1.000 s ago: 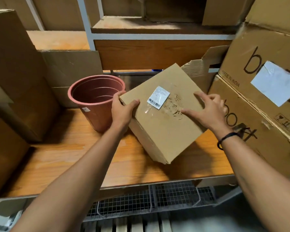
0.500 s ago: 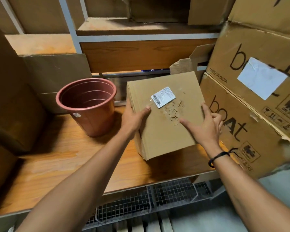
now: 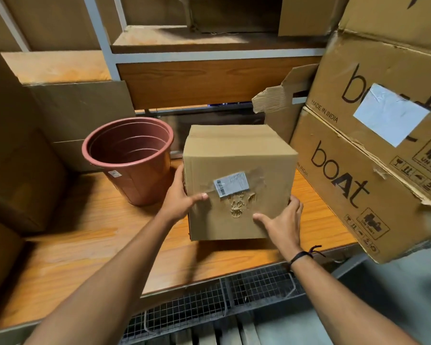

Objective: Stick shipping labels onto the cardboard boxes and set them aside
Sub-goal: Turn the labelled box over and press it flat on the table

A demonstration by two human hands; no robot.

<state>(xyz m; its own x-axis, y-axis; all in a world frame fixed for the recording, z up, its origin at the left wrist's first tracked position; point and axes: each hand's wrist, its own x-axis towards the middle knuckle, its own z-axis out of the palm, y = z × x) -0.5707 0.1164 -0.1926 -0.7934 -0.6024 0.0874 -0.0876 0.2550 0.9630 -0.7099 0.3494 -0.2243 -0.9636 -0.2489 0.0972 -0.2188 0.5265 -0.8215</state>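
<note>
A small brown cardboard box (image 3: 239,155) stands on the wooden shelf (image 3: 80,235), its near face towards me. A white shipping label (image 3: 231,183) with a barcode is stuck on that face, under clear tape and above a torn patch. My left hand (image 3: 182,197) grips the box's left edge, thumb on the near face. My right hand (image 3: 281,220) holds the lower right corner, thumb on the front.
A terracotta plastic pot (image 3: 132,158) stands just left of the box. Large printed cartons (image 3: 373,150) are stacked at the right, one with a white patch. More cartons (image 3: 15,158) fill the left. A wire mesh rack (image 3: 209,302) lies below the shelf edge.
The box has been turned from a tilted, diagonal pose to square and upright on the shelf, so the labelled side faces me. Both hands shifted lower on it.
</note>
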